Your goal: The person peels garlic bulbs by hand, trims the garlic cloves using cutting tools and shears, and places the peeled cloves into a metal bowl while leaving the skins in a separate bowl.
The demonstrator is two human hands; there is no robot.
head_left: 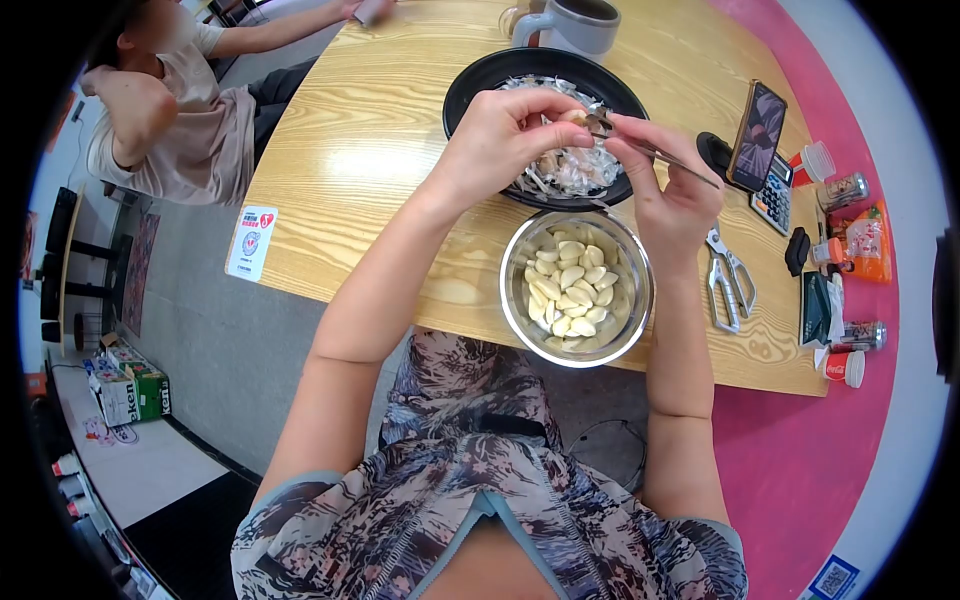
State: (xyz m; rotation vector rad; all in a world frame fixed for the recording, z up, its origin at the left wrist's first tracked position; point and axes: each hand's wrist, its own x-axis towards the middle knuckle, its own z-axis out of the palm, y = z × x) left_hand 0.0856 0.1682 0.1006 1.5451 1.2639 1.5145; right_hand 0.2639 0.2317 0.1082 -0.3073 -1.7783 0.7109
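Over the black plate (462, 88), my left hand (500, 140) pinches a garlic clove (572, 117) between thumb and fingers. My right hand (678, 195) grips a slim metal tool (692, 168); its thin handle sticks out to the right, and its tip meets the clove. Fingers partly cover that tip, so I cannot tell its exact kind. Papery garlic skins (560, 178) cover much of the plate beneath my hands. Nearer to me, a steel bowl (510, 310) at the table's front edge holds many peeled garlic cloves (570, 285).
Behind the plate stands a large mug (580, 28). To the right are scissors (728, 285), a propped phone (758, 135), a calculator (773, 195), and cups and cans along the pink edge. Another person (180, 120) sits at the table's far left, one hand near a small object.
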